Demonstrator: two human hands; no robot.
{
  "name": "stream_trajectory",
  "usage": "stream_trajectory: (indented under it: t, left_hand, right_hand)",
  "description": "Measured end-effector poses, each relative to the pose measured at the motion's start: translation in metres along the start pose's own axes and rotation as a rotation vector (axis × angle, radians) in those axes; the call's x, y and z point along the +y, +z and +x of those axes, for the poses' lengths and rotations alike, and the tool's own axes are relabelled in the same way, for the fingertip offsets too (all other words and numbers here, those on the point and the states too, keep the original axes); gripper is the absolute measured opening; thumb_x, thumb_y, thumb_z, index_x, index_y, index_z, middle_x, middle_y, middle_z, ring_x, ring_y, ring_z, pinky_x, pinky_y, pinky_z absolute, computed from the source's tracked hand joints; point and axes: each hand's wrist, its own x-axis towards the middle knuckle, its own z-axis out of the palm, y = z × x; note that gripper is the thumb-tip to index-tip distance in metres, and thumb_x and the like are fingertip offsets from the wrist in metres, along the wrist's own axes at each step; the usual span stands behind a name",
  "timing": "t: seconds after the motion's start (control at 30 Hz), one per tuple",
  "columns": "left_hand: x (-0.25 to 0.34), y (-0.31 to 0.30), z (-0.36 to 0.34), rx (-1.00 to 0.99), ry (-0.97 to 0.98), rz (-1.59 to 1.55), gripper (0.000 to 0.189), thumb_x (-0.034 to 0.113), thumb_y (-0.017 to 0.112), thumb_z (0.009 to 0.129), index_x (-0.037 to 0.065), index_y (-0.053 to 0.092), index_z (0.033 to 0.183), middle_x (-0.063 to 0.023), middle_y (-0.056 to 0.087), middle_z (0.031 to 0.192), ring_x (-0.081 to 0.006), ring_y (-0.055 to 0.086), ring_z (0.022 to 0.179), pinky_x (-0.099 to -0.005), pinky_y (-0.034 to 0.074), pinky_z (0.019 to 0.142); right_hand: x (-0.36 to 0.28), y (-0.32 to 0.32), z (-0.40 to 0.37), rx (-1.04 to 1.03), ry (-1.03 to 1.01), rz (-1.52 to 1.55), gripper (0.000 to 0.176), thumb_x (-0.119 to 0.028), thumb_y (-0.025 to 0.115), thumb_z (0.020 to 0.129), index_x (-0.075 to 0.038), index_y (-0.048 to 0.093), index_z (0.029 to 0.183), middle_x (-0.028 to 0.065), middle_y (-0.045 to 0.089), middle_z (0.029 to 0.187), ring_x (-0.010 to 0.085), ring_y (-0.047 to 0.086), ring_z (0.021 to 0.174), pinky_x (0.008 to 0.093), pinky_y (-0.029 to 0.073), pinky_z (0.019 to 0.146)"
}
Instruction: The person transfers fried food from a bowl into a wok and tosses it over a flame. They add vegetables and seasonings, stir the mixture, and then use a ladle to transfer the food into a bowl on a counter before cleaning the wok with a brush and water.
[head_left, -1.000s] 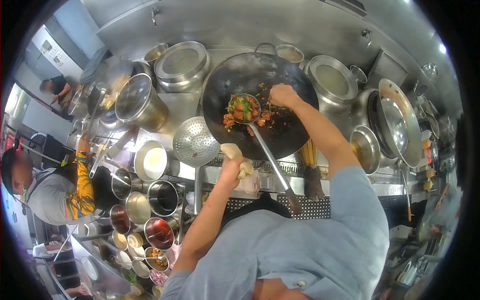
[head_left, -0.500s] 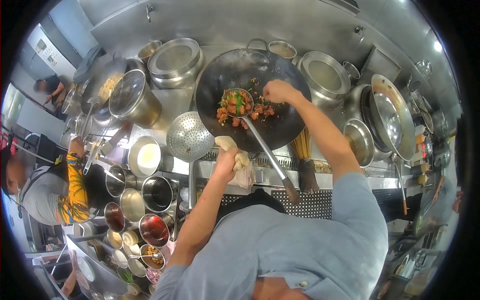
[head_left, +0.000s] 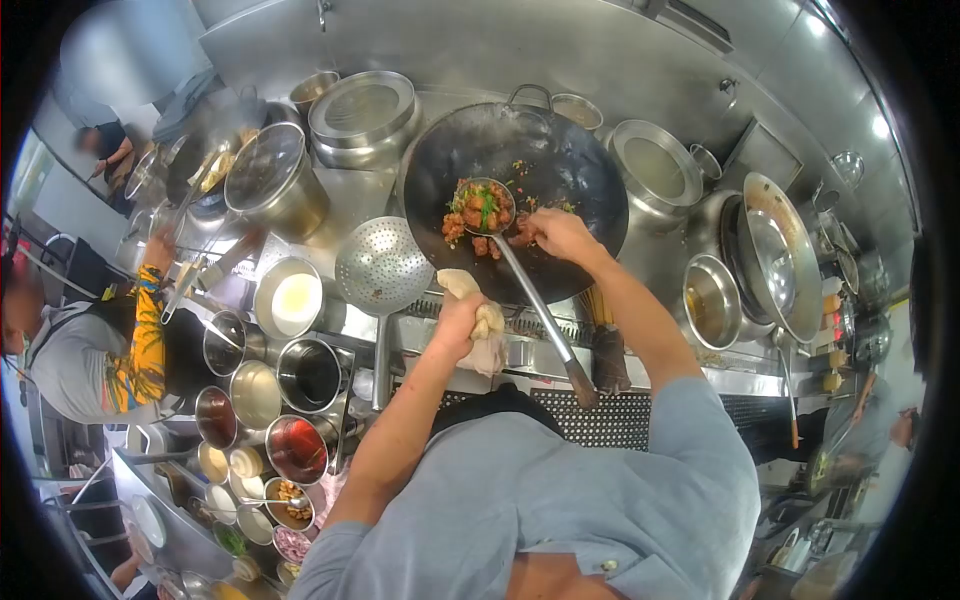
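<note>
A dark wok (head_left: 580, 150) stands in front of me with browned, fried-looking meat pieces (head_left: 456, 222) in it. A ladle (head_left: 530, 290) rests inside, its bowl heaped with pieces and green garnish, its handle slanting down to the right over the rim. My left hand (head_left: 458, 328) is closed around a pale folded cloth (head_left: 485, 325) at the wok's near left edge. Inside the wok, my right hand (head_left: 562, 237) has its fingers bent together at a browned meat piece right of the ladle bowl. The fingertips are partly hidden among the food.
A perforated strainer (head_left: 384, 265) lies left of the wok. Lidded pots (head_left: 365, 120) and a deep pot (head_left: 275, 180) stand behind it, with several sauce containers (head_left: 300, 450) at lower left. A co-worker's patterned sleeve (head_left: 148, 340) is at far left. Stacked pans (head_left: 785, 260) lean at right.
My right hand has come down toward the near side of the wok and now reaches the meat pieces beside the ladle. My left hand keeps its grip on the cloth.
</note>
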Motion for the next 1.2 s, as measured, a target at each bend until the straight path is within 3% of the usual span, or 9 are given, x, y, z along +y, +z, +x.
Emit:
stream_trajectory:
  t: [0.43,0.5,0.8,0.97,1.0,1.03,1.1,1.13,1.2]
  left_hand:
    - [-0.005,0.002,0.007,-0.009,-0.004,-0.051,0.04,0.002,0.056,0.078,0.001,0.041,0.115,-0.0131,0.055,0.098,-0.0253,0.062,0.079,-0.0381,0.055,0.062]
    - [-0.009,0.005,0.003,0.046,0.012,-0.009,0.013,0.009,0.055,0.082,0.003,0.056,0.093,-0.01,0.062,0.085,-0.0214,0.064,0.073,-0.0354,0.053,0.061]
    - [-0.005,0.028,0.0,0.107,0.039,-0.088,0.036,0.002,0.055,0.081,-0.002,0.043,0.114,-0.0137,0.058,0.099,-0.0252,0.064,0.079,-0.0364,0.055,0.062]
    - [0.009,0.029,-0.008,0.12,0.009,-0.079,0.049,0.005,0.058,0.08,-0.001,0.034,0.123,-0.017,0.053,0.108,-0.0269,0.062,0.087,-0.0376,0.055,0.063]
    - [0.013,0.028,-0.01,0.128,-0.003,-0.066,0.05,0.005,0.058,0.08,-0.001,0.033,0.123,-0.0172,0.052,0.109,-0.0267,0.061,0.088,-0.0375,0.055,0.063]
    - [0.017,0.027,-0.011,0.135,-0.015,-0.051,0.051,0.006,0.059,0.08,-0.001,0.033,0.123,-0.0174,0.051,0.11,-0.0266,0.061,0.089,-0.0374,0.055,0.062]
    - [0.012,0.025,-0.009,0.153,0.016,-0.105,0.042,0.004,0.059,0.079,-0.001,0.04,0.116,-0.0145,0.056,0.095,-0.0247,0.063,0.079,-0.0357,0.054,0.06]
    - [0.005,0.016,0.0,0.119,-0.024,-0.122,0.038,0.005,0.06,0.079,-0.001,0.043,0.113,-0.0135,0.057,0.09,-0.0243,0.063,0.075,-0.035,0.054,0.059]
    - [0.014,0.015,-0.006,0.086,-0.164,-0.179,0.021,0.009,0.064,0.08,0.003,0.055,0.099,-0.0092,0.061,0.077,-0.0221,0.063,0.063,-0.0336,0.055,0.057]
  right_hand:
    - [-0.019,-0.034,0.0,0.17,-0.019,0.02,0.007,-0.009,0.061,0.078,-0.01,0.061,0.084,0.0079,0.06,0.086,0.0296,0.06,0.087,0.04,0.05,0.076]
    - [-0.046,-0.031,0.022,0.201,-0.071,0.108,0.009,-0.01,0.062,0.077,-0.009,0.061,0.085,0.0085,0.061,0.087,0.0294,0.06,0.087,0.0399,0.05,0.074]
    - [-0.196,-0.001,0.125,0.15,-0.312,0.171,0.012,-0.015,0.056,0.082,-0.01,0.062,0.091,0.0071,0.062,0.095,0.03,0.061,0.09,0.0429,0.05,0.077]
    - [-0.182,-0.065,0.078,0.137,-0.121,0.028,0.027,-0.027,0.049,0.089,-0.003,0.062,0.093,0.0201,0.064,0.086,0.0376,0.062,0.085,0.047,0.049,0.076]
    - [-0.176,-0.097,0.052,-0.01,0.231,0.053,0.029,-0.027,0.047,0.091,-0.001,0.061,0.094,0.0206,0.065,0.091,0.0394,0.062,0.085,0.0475,0.048,0.074]
    - [-0.154,-0.113,0.02,0.007,0.171,-0.03,0.027,-0.023,0.046,0.092,-0.001,0.061,0.1,0.0204,0.065,0.093,0.0386,0.063,0.082,0.0448,0.049,0.071]
    - [-0.107,-0.103,-0.06,0.105,0.566,0.489,0.035,-0.026,0.046,0.095,0.002,0.056,0.114,0.0157,0.066,0.084,0.0254,0.066,0.078,0.0369,0.05,0.068]
    - [-0.094,-0.105,-0.09,-0.258,0.68,0.37,0.046,-0.037,0.047,0.096,0.003,0.054,0.118,0.0154,0.065,0.086,0.0207,0.066,0.079,0.0346,0.052,0.067]
    - [-0.099,-0.066,-0.148,-0.428,0.991,0.936,0.057,-0.05,0.05,0.093,0.0,0.05,0.121,0.0174,0.063,0.094,0.026,0.065,0.075,0.0404,0.056,0.065]
